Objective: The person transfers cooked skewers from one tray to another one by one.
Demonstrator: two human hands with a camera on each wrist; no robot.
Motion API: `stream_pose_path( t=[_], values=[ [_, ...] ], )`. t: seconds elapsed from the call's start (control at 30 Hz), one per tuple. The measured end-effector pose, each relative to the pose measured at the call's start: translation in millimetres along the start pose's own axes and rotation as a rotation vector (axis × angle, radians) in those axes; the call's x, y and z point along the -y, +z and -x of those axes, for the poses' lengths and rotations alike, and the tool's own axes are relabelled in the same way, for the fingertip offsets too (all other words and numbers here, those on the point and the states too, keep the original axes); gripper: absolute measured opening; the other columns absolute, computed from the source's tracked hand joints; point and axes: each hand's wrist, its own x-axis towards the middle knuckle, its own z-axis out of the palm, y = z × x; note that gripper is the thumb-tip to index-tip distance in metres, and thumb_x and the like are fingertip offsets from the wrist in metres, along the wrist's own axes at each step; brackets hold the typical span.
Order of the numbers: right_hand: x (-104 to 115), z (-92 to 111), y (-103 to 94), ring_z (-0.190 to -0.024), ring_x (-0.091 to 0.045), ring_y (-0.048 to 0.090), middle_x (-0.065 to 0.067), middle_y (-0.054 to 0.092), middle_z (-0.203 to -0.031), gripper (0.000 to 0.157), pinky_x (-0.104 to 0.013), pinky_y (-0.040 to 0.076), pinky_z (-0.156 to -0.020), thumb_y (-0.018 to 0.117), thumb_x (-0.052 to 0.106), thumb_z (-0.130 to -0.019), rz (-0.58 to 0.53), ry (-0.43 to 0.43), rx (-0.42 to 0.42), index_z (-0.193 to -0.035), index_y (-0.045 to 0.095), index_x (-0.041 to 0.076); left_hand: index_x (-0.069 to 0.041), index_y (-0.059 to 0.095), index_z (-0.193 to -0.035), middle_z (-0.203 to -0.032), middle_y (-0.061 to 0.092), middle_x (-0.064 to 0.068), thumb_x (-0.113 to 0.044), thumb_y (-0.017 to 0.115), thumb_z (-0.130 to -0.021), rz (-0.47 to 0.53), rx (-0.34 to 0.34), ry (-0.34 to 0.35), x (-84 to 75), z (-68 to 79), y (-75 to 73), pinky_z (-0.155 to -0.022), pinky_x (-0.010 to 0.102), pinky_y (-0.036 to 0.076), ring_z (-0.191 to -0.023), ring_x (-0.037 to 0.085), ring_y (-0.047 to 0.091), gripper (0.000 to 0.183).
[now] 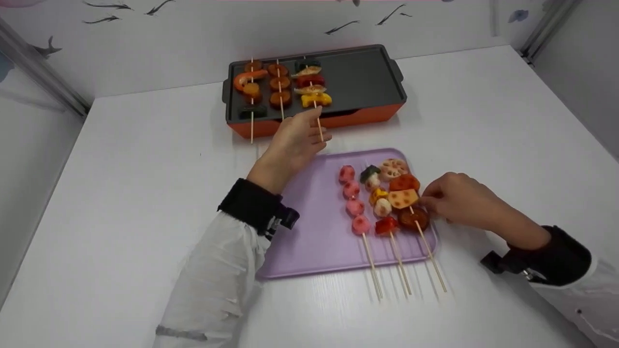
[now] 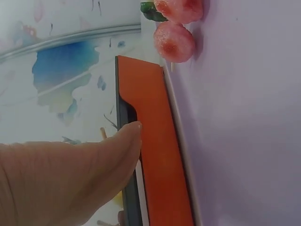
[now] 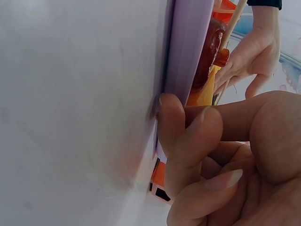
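Note:
My left hand (image 1: 297, 140) is at the front of an orange-and-black tabletop grill (image 1: 367, 77), thumb and fingers apart around the stick of a skewer with yellow, red and green pieces (image 1: 316, 100). The right wrist view also shows this left hand (image 3: 256, 52) with fingers extended. My right hand (image 1: 464, 200) pinches the right rim of a lilac tray (image 1: 309, 227), fingers curled at its edge. Nearest to it lies a skewer with lotus root and a brown round slice (image 1: 404, 199). Beside that are a mixed vegetable skewer (image 1: 382, 207) and a pink ball skewer (image 1: 354, 207).
On the grill's left half lie a shrimp skewer (image 1: 250, 82) and a skewer of brown round slices (image 1: 280, 83). Sticks overhang the front edges of grill and tray. The white table (image 1: 121, 193) meets a patterned wall panel (image 1: 169, 43) behind the grill.

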Motion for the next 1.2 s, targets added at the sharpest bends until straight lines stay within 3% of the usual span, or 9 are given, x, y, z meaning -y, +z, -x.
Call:
stream_pose_path(
  t=[0.1,0.2,0.3,0.37,0.8,1.2],
  values=[
    [1,-1,-0.4,-0.052,-0.014,0.057,0.001,0.065,-0.070,0.019,-0.029,0.044,-0.048,0.066,0.013,-0.101,-0.001,0.000,0.002,-0.098,0.080,0.001,-0.003,0.032,-0.160,-0.149,0.046,0.025,-0.022,0.054,-0.111,0.036,-0.055,0.008,0.6,-8.3,4.6,-0.116,0.041,0.043,-0.135,0.038,0.053,0.057],
    [0,1,0.2,-0.053,-0.014,0.057,0.000,0.066,-0.071,0.019,-0.029,0.044,-0.048,0.066,0.013,-0.101,-0.002,0.005,0.000,-0.099,0.080,0.001,0.002,0.045,-0.150,-0.123,0.060,0.023,-0.016,0.053,-0.111,0.056,-0.109,0.015,1.9,-15.7,9.4,-0.098,0.034,0.056,-0.109,0.031,0.066,0.044],
    [0,0,0.2,-0.053,-0.015,0.058,0.000,0.067,-0.071,0.019,-0.029,0.044,-0.048,0.065,0.013,-0.101,0.001,0.008,-0.004,-0.099,0.080,0.001,0.007,0.053,-0.142,-0.104,0.066,0.020,-0.008,0.054,-0.109,0.062,-0.146,0.039,0.9,-18.6,10.0,-0.082,0.029,0.061,-0.088,0.026,0.068,0.036],
    [1,0,0.6,-0.053,-0.015,0.058,0.000,0.067,-0.071,0.019,-0.029,0.045,-0.048,0.065,0.013,-0.101,0.003,0.011,-0.002,-0.099,0.080,0.001,0.009,0.057,-0.138,-0.100,0.068,0.020,-0.002,0.055,-0.108,0.050,-0.159,0.056,-0.1,-19.2,9.3,-0.077,0.026,0.061,-0.082,0.024,0.070,0.033],
    [-1,1,-0.1,-0.053,-0.015,0.058,0.000,0.067,-0.070,0.019,-0.029,0.044,-0.049,0.066,0.013,-0.101,-0.006,0.023,-0.008,-0.099,0.080,0.001,0.010,0.060,-0.137,-0.108,0.071,0.023,0.002,0.058,-0.105,-0.011,-0.090,0.141,-8.4,-9.7,12.8,-0.083,0.030,0.062,-0.091,0.028,0.075,0.034],
    [0,0,2.2,-0.055,-0.014,0.058,0.001,0.068,-0.073,0.018,-0.031,0.045,-0.050,0.067,0.014,-0.101,0.003,0.010,-0.019,-0.099,0.080,0.001,0.009,0.068,-0.126,-0.112,0.071,0.029,0.000,0.062,-0.103,-0.138,0.027,0.212,-12.6,31.1,4.4,-0.084,0.034,0.062,-0.081,0.025,0.076,0.025]
  ],
)
